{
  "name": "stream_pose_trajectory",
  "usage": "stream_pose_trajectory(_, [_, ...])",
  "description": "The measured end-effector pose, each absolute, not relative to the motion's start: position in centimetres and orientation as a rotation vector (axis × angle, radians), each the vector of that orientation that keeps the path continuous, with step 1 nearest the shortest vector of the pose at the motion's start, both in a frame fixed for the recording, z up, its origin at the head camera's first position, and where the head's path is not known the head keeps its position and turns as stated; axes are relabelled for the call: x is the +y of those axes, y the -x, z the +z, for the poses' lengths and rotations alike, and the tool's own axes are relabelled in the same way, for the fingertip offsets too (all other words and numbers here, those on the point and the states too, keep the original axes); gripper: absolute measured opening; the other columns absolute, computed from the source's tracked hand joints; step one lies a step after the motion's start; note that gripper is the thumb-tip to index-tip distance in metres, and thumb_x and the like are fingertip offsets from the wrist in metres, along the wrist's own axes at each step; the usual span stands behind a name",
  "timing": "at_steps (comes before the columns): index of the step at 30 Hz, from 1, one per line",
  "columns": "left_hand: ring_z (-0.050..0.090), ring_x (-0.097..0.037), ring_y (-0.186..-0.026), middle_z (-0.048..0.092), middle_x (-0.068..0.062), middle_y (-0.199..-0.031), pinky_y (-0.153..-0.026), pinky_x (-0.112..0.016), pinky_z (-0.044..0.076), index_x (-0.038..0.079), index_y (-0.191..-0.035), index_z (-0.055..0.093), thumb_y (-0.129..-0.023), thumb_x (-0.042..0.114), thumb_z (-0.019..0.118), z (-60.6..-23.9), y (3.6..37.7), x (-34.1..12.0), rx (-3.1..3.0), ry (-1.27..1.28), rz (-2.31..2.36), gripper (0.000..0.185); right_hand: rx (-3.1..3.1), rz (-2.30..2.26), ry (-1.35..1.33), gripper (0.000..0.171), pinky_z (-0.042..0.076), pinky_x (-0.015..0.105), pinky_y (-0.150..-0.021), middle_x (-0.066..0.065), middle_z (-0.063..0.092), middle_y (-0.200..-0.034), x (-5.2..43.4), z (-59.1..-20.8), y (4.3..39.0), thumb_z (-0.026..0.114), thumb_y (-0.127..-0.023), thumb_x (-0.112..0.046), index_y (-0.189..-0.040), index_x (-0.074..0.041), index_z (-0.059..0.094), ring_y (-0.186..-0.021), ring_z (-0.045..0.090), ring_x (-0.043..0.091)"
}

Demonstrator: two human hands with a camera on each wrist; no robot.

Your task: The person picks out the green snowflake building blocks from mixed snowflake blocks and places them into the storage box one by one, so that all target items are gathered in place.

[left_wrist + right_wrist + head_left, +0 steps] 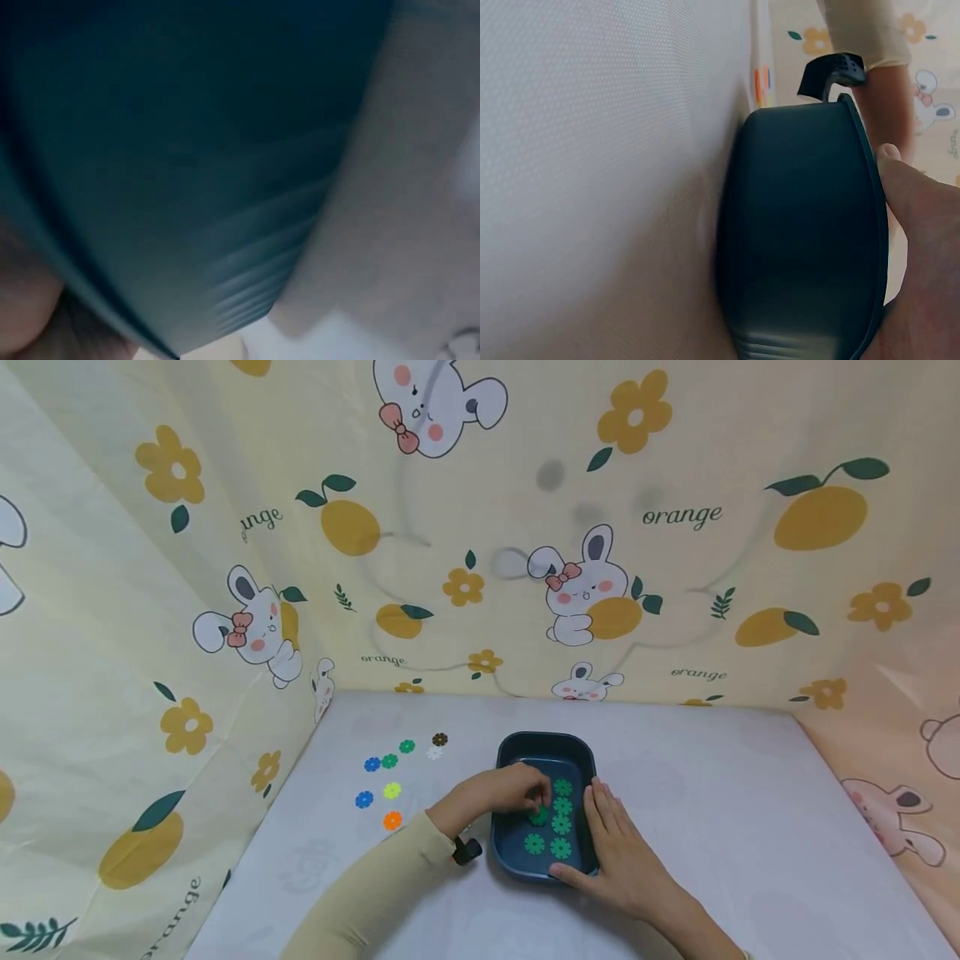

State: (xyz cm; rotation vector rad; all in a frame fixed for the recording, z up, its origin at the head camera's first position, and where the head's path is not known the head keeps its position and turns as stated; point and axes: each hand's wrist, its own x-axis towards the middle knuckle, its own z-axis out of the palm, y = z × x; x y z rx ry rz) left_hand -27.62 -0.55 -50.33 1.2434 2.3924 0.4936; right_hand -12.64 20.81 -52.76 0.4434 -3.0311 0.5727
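**Green flowers going in the blue tray**

Starting on the left side of the table: there's a loose scatter of little plastic flowers lying flat, well apart from the tray. Two blue flowers, a couple of small green ones, a brown flower with a white one just beside it, a yellow-green flower and an orange flower nearest the sleeve.

Next over, the left hand reaches in over the left rim of the dark blue tray, fingers curled down and pinching a green flower at the tray floor. The sleeve is cream-colored, with a black wrist mount showing by the tray's near-left corner.

Inside the tray are more green flowers lying flat in rough rows, close together.

On the right, the right hand lies flat and relaxed along the tray's right wall, fingers straight, thumb at the near corner, bracing it and not gripping anything. The right wrist view shows the thumb against the tray's rim. The left wrist view is mostly a blur of blue tray wall.
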Motion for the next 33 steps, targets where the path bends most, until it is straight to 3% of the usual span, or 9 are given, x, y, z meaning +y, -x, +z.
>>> stream_pose_trajectory(11, [0.057,-0.001,-0.078,0.066,0.010,-0.090,-0.073,-0.014,0.049,0.017,-0.103,0.075,-0.099,0.012,0.078,-50.8,27.0,0.2,2.483,-1.236,0.295,0.007,-3.039,0.601,-0.439,0.125,0.018,0.057,-0.130,0.022,0.010,-0.178,20.8,-52.5,12.7,0.067,-0.088,-0.080,-0.167,0.006,0.022,-0.165,0.011,0.040])
stream_pose_trajectory(16, [0.058,-0.001,-0.082,0.067,0.009,-0.096,-0.077,-0.014,0.050,0.016,-0.107,0.076,-0.101,0.016,0.078,-50.5,26.9,-0.6,2.523,-1.264,0.316,0.006,-3.038,0.623,-0.437,0.125,0.012,0.050,-0.132,0.022,0.009,-0.178,20.8,-52.5,12.6,0.068,-0.088,-0.079,-0.167,0.006,0.021,-0.165,0.010,0.040])
stream_pose_trajectory(20, [0.059,-0.002,-0.090,0.067,0.007,-0.104,-0.083,-0.016,0.052,0.016,-0.114,0.076,-0.105,0.019,0.073,-49.4,27.3,-2.5,2.567,-1.253,0.464,0.010,-3.039,0.604,-0.436,0.126,0.017,0.056,-0.131,0.023,0.010,-0.178,20.7,-52.5,12.6,0.068,-0.088,-0.080,-0.167,0.006,0.021,-0.165,0.011,0.041])
stream_pose_trajectory(27, [0.067,-0.015,-0.109,0.070,-0.001,-0.115,-0.099,-0.038,0.057,0.009,-0.122,0.073,-0.107,0.016,0.068,-48.2,28.3,-7.2,2.603,-1.141,0.836,0.017,-3.049,0.567,-0.419,0.129,0.021,0.061,-0.128,0.024,0.010,-0.178,20.7,-52.3,12.6,0.066,-0.086,-0.084,-0.167,0.006,0.021,-0.164,0.012,0.042])
stream_pose_trajectory(33, [0.068,-0.021,-0.107,0.070,-0.004,-0.112,-0.101,-0.045,0.057,0.005,-0.123,0.072,-0.105,0.014,0.071,-48.6,29.6,-11.7,2.691,-0.998,0.953,0.020,-3.032,0.584,-0.431,0.128,0.022,0.062,-0.128,0.023,0.011,-0.178,20.6,-52.2,12.5,0.069,-0.086,-0.081,-0.167,0.007,0.021,-0.164,0.013,0.042])
